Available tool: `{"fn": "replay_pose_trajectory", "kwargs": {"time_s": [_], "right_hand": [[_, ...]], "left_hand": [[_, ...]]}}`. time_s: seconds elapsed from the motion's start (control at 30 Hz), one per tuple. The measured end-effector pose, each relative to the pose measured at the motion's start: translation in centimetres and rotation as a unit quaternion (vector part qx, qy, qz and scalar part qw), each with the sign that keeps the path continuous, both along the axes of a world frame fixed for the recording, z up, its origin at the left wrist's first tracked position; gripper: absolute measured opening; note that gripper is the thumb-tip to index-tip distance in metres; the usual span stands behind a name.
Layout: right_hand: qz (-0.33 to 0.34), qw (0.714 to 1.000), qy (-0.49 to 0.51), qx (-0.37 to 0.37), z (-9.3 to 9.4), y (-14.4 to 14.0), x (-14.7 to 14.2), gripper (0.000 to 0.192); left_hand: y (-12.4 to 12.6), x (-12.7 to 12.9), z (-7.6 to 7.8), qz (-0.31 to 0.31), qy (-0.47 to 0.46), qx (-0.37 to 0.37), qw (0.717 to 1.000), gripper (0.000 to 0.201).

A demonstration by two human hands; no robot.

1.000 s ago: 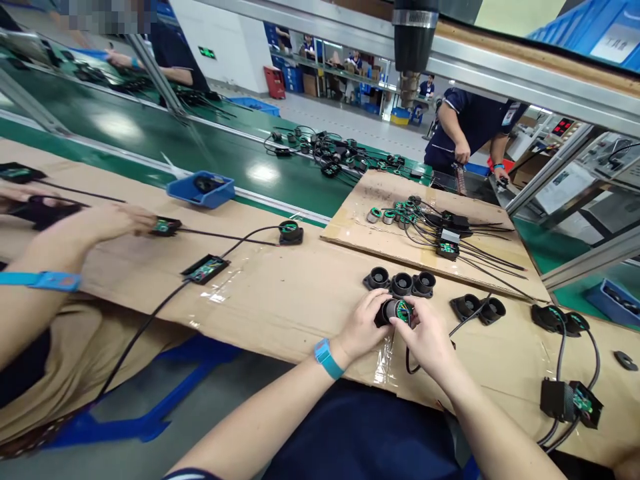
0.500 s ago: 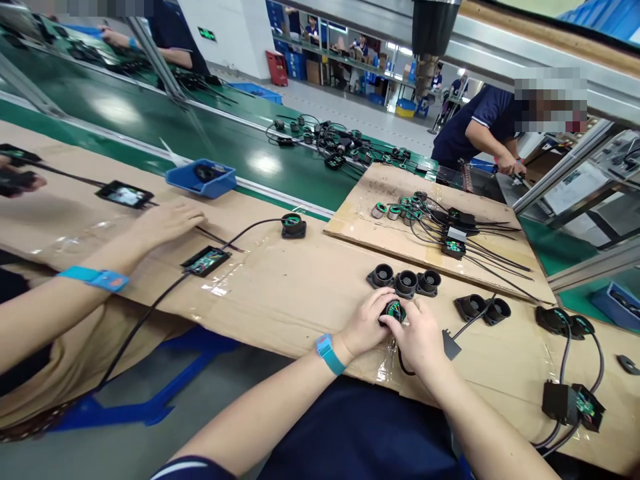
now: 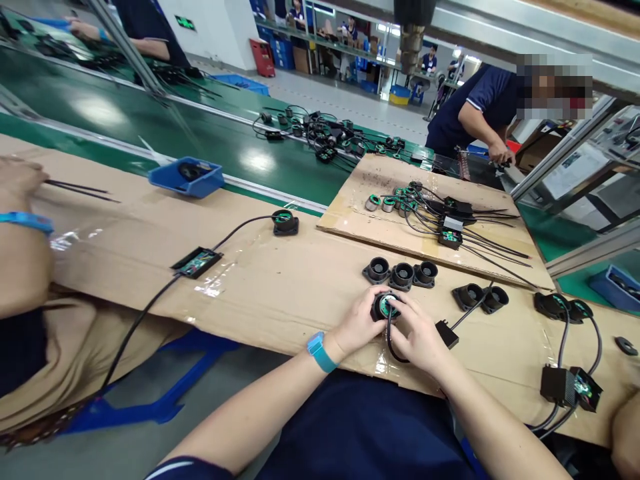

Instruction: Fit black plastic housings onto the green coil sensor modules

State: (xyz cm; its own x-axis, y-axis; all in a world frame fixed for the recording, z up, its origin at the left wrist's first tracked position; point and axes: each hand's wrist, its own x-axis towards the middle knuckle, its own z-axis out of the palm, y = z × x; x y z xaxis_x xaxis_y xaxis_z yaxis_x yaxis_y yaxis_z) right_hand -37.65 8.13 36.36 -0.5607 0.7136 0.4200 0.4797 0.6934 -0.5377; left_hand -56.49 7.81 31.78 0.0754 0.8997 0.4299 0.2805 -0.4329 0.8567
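My left hand is closed around the side of a round black housing near the table's front edge. A round green circuit board sits in its mouth, and a black cable rises from it and loops down towards my right hand. My right hand is closed in at the other side, fingertips at the board and rim, thumb low beside the cable. Behind my hands stand three similar black housings. A small black box on a cable lies just right of my right hand.
Two more housings and wired boxes lie to the right. Leftward are an opened box with a board and a blue bin. A raised board carries cabled parts. Co-workers' arms reach in from both sides.
The board's face in the housing looks different: coloured wires showed before, now the cable stands up from it. The left co-worker's hand moved left, and an arm appeared at the right edge.
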Motion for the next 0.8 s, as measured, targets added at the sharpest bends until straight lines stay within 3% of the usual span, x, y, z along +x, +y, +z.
{"fn": "replay_pose_trajectory", "kwargs": {"time_s": [0.1, 0.3, 0.4, 0.5, 0.6, 0.8], "right_hand": [[0.037, 0.999, -0.006, -0.005, -0.7, 0.3, -0.8, 0.04], [0.093, 0.995, -0.009, 0.047, -1.3, -0.6, -4.5, 0.039], [0.1, 0.992, -0.066, 0.031, -0.9, -0.2, -6.5, 0.031], [0.089, 0.987, -0.133, 0.018, -0.3, 0.7, -7.5, 0.029], [0.084, 0.986, -0.138, 0.033, 0.7, 1.0, -8.1, 0.031], [0.048, 0.985, 0.086, 0.14, 4.0, 0.4, -11.1, 0.035]], "left_hand": [[-1.6, -1.3, -0.2, 0.006, 0.025, -0.053, 0.998, 0.07], [-5.3, -5.2, -0.7, -0.007, 0.089, -0.063, 0.994, 0.069], [-6.1, -7.2, -1.4, 0.012, 0.09, -0.095, 0.991, 0.085], [-6.1, -8.5, -1.5, 0.02, 0.001, -0.147, 0.989, 0.099], [-6.1, -9.0, -1.5, 0.055, -0.158, -0.151, 0.974, 0.078], [-5.8, -8.5, -2.3, 0.263, -0.369, -0.001, 0.891, 0.034]]}}
